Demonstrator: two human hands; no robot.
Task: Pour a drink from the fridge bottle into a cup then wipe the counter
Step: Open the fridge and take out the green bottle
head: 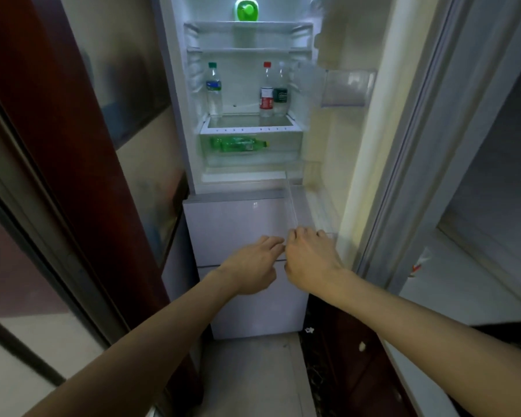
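The fridge stands open in front of me. On its glass shelf (pixel 250 127) stand a clear bottle with a green cap (pixel 214 91), a red-capped bottle with a red label (pixel 266 94) and a clear bottle with a dark green label (pixel 281 93). A green bottle (pixel 238 143) lies in the drawer below. My right hand (pixel 310 257) is low at the open door, fingers curled over the rim of a clear door shelf (pixel 292 203). My left hand (pixel 253 266) reaches beside it, its fairly straight fingers touching the shelf's near corner. No cup or counter is in view.
A green round object (pixel 246 10) sits at the fridge's top. The white fridge door (pixel 367 145) is swung open to the right, with a small clear bin (pixel 346 88) higher up. A dark wooden frame (pixel 73 145) stands on the left. The closed white freezer drawers (pixel 238 230) are below.
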